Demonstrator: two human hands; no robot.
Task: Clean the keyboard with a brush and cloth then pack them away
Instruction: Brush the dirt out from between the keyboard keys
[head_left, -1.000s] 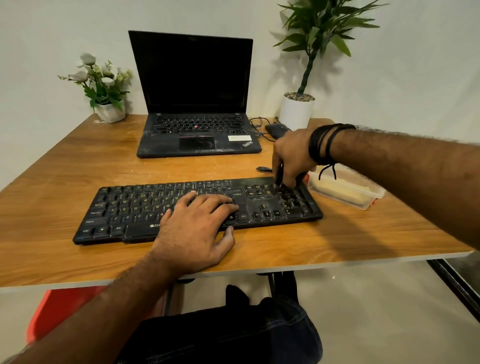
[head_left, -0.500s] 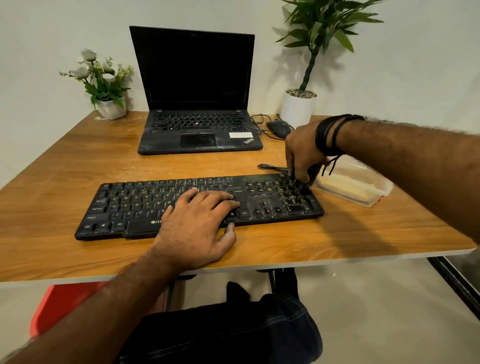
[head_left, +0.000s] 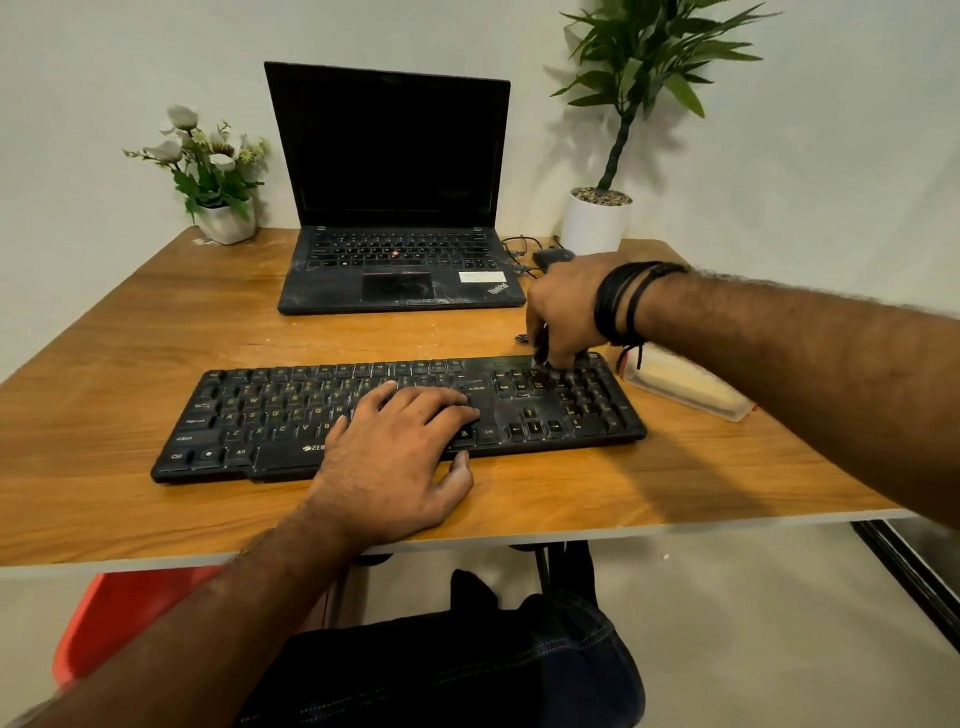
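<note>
Pinching the brush (head_left: 541, 347) in our right hand (head_left: 563, 306), we worked the keyboard's (head_left: 395, 415) far right keys; our left hand (head_left: 400, 457) lay flat mid-keyboard, whose long axis ran left-right.

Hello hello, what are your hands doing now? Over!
Left hand flat on dusty black keyboard, steadying it. Right hand pinching small dark brush over right-side keys. Nothing in the way.
</note>
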